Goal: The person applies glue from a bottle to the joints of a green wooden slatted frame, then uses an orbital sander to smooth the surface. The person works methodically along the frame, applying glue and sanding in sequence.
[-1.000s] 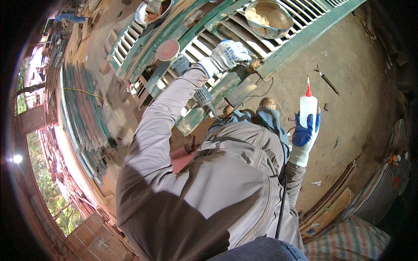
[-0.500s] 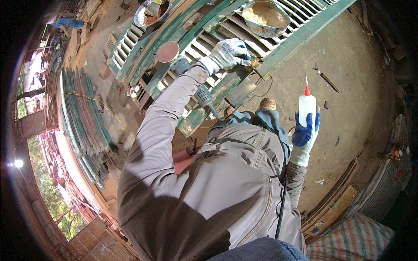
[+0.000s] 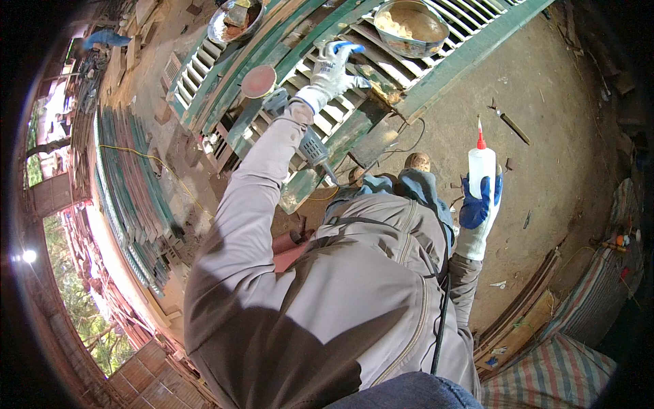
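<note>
My left hand [image 3: 330, 75], in a white glove with blue fingertips, is over a green louvered shutter [image 3: 446, 93], its fingers spread and nothing between them. Just beside that hand is a corner joint [image 3: 381, 88] of the frame with a worn, brownish patch. In my right hand [image 3: 481, 208], gloved white and blue, a white squeeze bottle [image 3: 481, 165] stands upright with its red nozzle up. Under my left wrist lies a grey-blue power sander [image 3: 315, 148] with a round reddish disc [image 3: 259, 82].
A metal basin [image 3: 441, 42] with pale paste sits on the shutter, and another bowl [image 3: 253, 28] stands farther left. On the floor at right lies a hammer-like tool [image 3: 512, 127]. Green slats [image 3: 136, 198] are piled at left, and a striped sheet [image 3: 552, 371] is at lower right.
My left hand has moved left and away from the corner joint, and its bent fingers have spread apart. The right hand and bottle have hardly moved.
</note>
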Action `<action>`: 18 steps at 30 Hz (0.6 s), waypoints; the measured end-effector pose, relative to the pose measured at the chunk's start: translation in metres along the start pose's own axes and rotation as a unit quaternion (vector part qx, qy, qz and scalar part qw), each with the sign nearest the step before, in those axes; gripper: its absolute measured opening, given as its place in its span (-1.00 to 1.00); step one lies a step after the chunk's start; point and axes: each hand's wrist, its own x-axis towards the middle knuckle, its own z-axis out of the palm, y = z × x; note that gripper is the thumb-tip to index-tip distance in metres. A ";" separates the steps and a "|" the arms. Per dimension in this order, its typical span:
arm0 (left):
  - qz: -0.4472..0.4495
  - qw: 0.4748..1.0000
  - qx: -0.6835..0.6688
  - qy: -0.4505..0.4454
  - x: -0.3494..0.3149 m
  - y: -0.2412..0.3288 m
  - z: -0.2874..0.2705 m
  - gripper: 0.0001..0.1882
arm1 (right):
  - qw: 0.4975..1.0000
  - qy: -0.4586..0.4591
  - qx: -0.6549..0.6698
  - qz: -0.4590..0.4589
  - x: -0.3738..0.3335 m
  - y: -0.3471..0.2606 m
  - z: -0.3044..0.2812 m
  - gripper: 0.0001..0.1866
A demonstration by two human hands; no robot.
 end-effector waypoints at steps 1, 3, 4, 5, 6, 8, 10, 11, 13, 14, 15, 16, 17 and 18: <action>-0.013 0.999 -0.002 0.032 -0.004 0.003 0.004 0.12 | 1.000 0.002 0.000 -0.002 0.000 0.001 -0.001 -0.28; -0.040 0.995 -0.005 0.096 -0.019 0.023 0.012 0.28 | 1.000 0.006 0.001 -0.005 0.001 0.003 -0.003 -0.28; -0.056 0.994 0.037 0.089 -0.026 0.036 0.012 0.40 | 1.000 0.005 0.005 -0.002 0.001 0.003 -0.003 -0.29; -0.069 0.993 0.054 0.084 -0.033 0.045 0.018 0.44 | 1.000 0.004 0.009 0.001 0.001 0.002 -0.003 -0.29; -0.071 0.991 0.057 0.097 -0.037 0.051 0.024 0.45 | 1.000 0.002 0.014 0.005 0.000 0.002 -0.004 -0.30; -0.087 0.987 0.069 0.114 -0.044 0.058 0.032 0.45 | 1.000 0.000 0.006 0.012 0.000 0.004 -0.005 -0.30; -0.106 0.983 0.072 0.131 -0.044 0.057 0.038 0.44 | 1.000 -0.003 0.001 0.017 0.002 0.004 -0.008 -0.31; -0.115 0.981 0.073 0.140 -0.044 0.056 0.040 0.43 | 1.000 -0.006 0.002 0.018 0.003 0.005 -0.010 -0.32; -0.113 0.979 0.071 0.152 -0.040 0.050 0.039 0.40 | 1.000 -0.006 0.000 0.019 0.004 0.005 -0.010 -0.32; -0.113 0.978 0.073 0.158 -0.036 0.045 0.041 0.40 | 1.000 -0.003 -0.002 0.018 0.004 0.005 -0.010 -0.32; -0.112 0.977 0.076 0.165 -0.032 0.041 0.038 0.39 | 1.000 -0.002 -0.003 0.017 0.004 0.005 -0.009 -0.33; -0.130 0.976 0.079 0.153 -0.027 0.036 0.036 0.37 | 1.000 0.000 -0.004 0.017 0.003 0.004 -0.007 -0.32; -0.143 0.975 0.098 0.141 -0.024 0.031 0.033 0.35 | 1.000 0.002 -0.005 0.016 0.002 0.004 -0.005 -0.32; -0.133 0.974 0.092 0.157 -0.020 0.023 0.032 0.35 | 1.000 0.003 -0.005 0.015 0.002 0.002 -0.003 -0.32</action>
